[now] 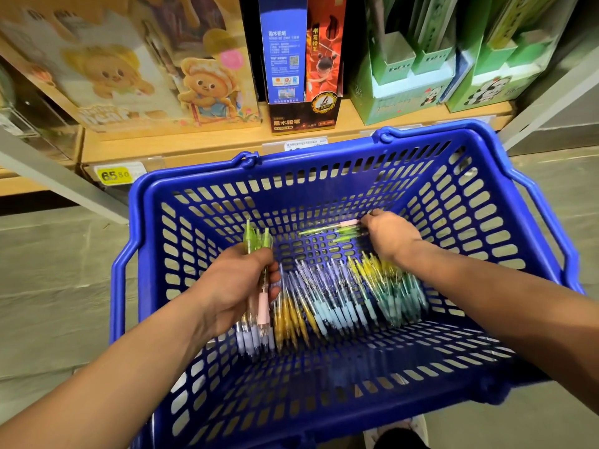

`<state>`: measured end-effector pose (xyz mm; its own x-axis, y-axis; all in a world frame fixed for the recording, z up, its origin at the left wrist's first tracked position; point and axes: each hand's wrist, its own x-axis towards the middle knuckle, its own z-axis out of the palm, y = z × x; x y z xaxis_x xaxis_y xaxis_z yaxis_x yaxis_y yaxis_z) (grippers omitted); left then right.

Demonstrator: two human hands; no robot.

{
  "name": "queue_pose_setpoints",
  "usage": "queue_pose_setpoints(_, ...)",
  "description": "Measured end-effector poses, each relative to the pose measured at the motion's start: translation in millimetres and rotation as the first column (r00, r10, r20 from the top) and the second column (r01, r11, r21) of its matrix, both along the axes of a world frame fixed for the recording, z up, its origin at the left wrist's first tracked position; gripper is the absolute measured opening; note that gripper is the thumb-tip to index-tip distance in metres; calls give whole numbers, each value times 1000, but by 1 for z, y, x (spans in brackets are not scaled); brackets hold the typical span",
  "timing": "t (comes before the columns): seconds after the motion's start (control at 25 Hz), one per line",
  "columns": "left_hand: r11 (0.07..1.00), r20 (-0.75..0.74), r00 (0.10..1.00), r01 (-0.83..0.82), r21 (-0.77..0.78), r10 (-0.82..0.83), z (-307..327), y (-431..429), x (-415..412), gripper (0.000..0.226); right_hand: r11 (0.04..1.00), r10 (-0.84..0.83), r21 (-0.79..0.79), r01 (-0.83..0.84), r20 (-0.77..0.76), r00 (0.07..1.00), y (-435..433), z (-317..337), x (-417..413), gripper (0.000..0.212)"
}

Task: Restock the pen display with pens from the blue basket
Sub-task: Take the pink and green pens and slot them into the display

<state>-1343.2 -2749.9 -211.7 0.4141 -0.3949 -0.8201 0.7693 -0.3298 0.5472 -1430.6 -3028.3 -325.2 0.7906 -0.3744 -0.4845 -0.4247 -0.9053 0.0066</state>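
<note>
A blue plastic basket (155,189) fills the lower middle of the head view. Rows of pens (337,299) with purple, yellow, light blue and teal grips lie on its bottom. My left hand (233,286) grips a small bunch of green-capped pens with pink grips (259,244) above the left side of the pile. My right hand (389,234) reaches toward the far side of the basket and pinches the pink end of loose green pens (327,230) lying there.
A wooden shelf (227,144) stands just behind the basket, with a bear-printed display box (136,66), a blue and red pencil box (301,59) and green panda boxes (421,69). A yellow price tag (111,175) sits on the shelf edge. Grey floor lies on both sides.
</note>
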Motion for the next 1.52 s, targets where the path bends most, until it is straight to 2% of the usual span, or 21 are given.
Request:
queue_pose_setpoints(0.16,1000,-10,1000,4,9,-4,-5,0,1,45,982,121,-142,-126,-41,992,-5,-2,1,63)
queue_pose_setpoints(0.36,1000,6,1000,-10,-2,10,-9,1,0,36,966,183,-173,-191,-56,981,-13,-5,7,58)
queue_pose_setpoints(0.44,1000,20,999,-29,-5,29,-10,1,1,31,970,161,-175,-170,-62,985,-14,-1,7,53)
queue_pose_setpoints(0.52,997,32,997,-77,-9,77,-11,0,2,27,987,104,-117,-110,-58,993,-14,7,7,42)
queue_pose_setpoints(0.6,991,45,990,-134,-10,134,-12,-1,2,23,995,14,99,-16,20,1000,-8,17,8,13)
queue_pose_setpoints(0.64,988,55,986,-155,-3,154,-13,-1,2,22,957,-50,289,31,58,997,2,22,7,3)
queue_pose_setpoints(0.68,986,67,983,-169,9,168,-14,-2,2,21,868,-107,493,57,74,991,16,29,8,5)
queue_pose_setpoints(0.76,983,81,980,-182,23,180,-15,-4,2,20,573,-219,815,91,44,975,55,39,11,7)
queue_pose_setpoints(0.84,986,98,982,-164,25,161,-14,-6,0,21,305,-335,942,140,-32,942,93,43,17,10)
queue_pose_setpoints(0.88,988,116,982,-151,29,147,-13,-6,-1,23,218,-388,962,163,-68,919,107,44,19,12)
queue_pose_setpoints(0.92,989,136,981,-141,37,135,-12,-6,-2,25,171,-430,969,178,-89,899,118,45,19,13)
queue_pose_setpoints(1.0,992,162,982,-113,63,102,-12,-3,-2,28,189,-475,966,178,-69,877,131,47,18,11)
queue_pose_setpoints(1.08,994,162,984,-81,73,69,-11,0,-2,31,268,-488,947,176,-24,872,137,53,17,8)
queue_pose_setpoints(1.12,995,166,985,-68,70,55,-9,0,-3,32,345,-475,924,167,18,880,140,57,17,9)
queue_pose_setpoints(1.2,996,192,980,-58,66,44,-7,-2,-6,32,567,-399,818,100,167,901,145,63,18,11)
queue_pose_setpoints(1.24,996,207,977,-64,70,48,-7,-2,-7,31,649,-351,758,56,233,907,149,65,18,14)
queue_pose_setpoints(1.28,994,215,975,-68,80,49,-8,-2,-7,30,688,-302,726,9,274,913,151,67,18,16)
queue_pose_setpoints(1.36,992,210,977,-55,110,31,-9,0,-5,32,662,-183,745,-80,264,947,147,72,18,17)
queue_pose_setpoints(1.44,990,198,979,-72,118,48,-9,3,-1,33,607,-46,789,-91,149,988,127,69,19,15)
queue_pose_setpoints(1.48,990,180,980,-100,100,81,-9,4,1,33,649,-14,756,-83,122,992,111,62,21,15)
queue_pose_setpoints(1.52,989,152,982,-127,71,115,-8,5,2,32,734,-14,675,-73,123,992,91,52,23,16)
